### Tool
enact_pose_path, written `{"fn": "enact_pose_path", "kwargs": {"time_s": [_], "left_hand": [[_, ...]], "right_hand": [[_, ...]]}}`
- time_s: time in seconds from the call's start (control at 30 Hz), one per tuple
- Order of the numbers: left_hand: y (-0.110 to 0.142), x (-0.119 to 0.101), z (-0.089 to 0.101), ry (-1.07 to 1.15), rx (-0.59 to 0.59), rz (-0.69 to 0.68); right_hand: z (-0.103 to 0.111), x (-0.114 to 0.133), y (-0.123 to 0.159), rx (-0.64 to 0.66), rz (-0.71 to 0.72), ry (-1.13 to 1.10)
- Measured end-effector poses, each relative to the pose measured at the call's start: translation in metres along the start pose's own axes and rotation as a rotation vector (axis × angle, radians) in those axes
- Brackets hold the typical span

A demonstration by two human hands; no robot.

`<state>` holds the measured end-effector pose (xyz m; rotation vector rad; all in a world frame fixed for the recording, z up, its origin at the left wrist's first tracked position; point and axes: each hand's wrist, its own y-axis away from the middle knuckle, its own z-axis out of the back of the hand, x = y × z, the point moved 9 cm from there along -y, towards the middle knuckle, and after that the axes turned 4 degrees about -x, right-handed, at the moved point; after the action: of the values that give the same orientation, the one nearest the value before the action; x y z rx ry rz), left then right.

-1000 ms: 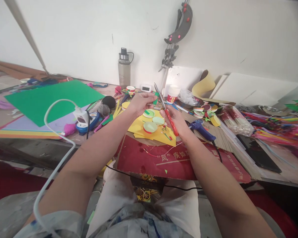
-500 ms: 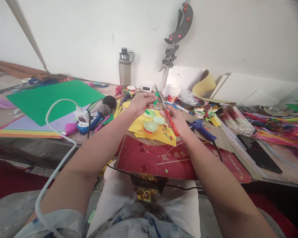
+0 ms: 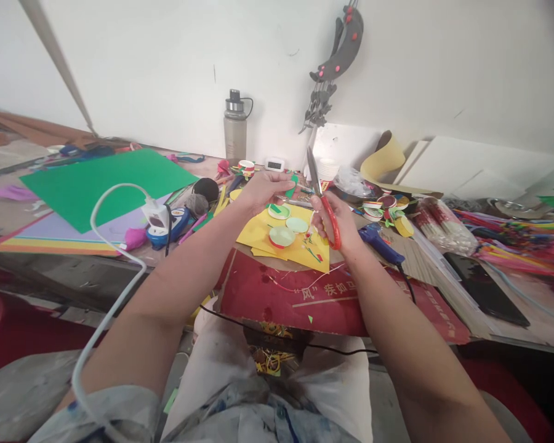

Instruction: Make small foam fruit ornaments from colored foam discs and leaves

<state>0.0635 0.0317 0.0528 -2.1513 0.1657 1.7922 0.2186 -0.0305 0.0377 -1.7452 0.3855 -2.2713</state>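
Observation:
My left hand (image 3: pixel 268 188) pinches a small piece of green paper (image 3: pixel 294 184) above the work area. In my right hand (image 3: pixel 337 220) is a pair of scissors (image 3: pixel 324 200) with red handles, its blades pointing up and away from me. The blades stand just right of the green paper and do not touch it. Beneath my hands lie yellow paper sheets (image 3: pixel 258 237). On them rest several shallow round cups, one pale green with a red side (image 3: pixel 281 236), along with small coloured scraps (image 3: pixel 314 253).
A blue glue gun (image 3: pixel 381 243) and a black phone (image 3: pixel 487 289) lie to the right. A large green sheet (image 3: pixel 106 184) and a white charger on a blue power strip (image 3: pixel 159 221) are at left. A grey bottle (image 3: pixel 235 129) stands by the wall.
The scissors have moved right, away from the green paper, and turned more upright. The green paper now looks narrower with a rounded outline. The view has shifted slightly.

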Motion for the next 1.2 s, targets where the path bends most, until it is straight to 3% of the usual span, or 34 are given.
{"fn": "enact_pose_path", "kwargs": {"time_s": [0.1,0.23,0.43,0.8,0.93,1.2], "left_hand": [[0.003,0.001,-0.009,-0.118,0.089,-0.035],[0.005,0.005,-0.021,-0.247,0.146,-0.046],[0.010,0.010,-0.033,-0.427,0.192,-0.042],[0.013,0.002,-0.034,-0.584,0.132,-0.054],[0.012,0.009,-0.035,-0.492,0.153,-0.019],[0.012,0.017,-0.039,-0.111,0.049,0.031]], "right_hand": [[0.012,-0.002,-0.004,-0.130,0.009,-0.081],[0.020,0.004,-0.008,-0.196,0.135,-0.133],[0.018,0.001,-0.010,-0.188,0.216,-0.063],[0.017,-0.008,-0.014,-0.186,0.204,0.033],[0.016,-0.008,-0.014,-0.197,0.223,0.064],[0.026,-0.024,-0.021,-0.279,0.181,-0.165]]}}
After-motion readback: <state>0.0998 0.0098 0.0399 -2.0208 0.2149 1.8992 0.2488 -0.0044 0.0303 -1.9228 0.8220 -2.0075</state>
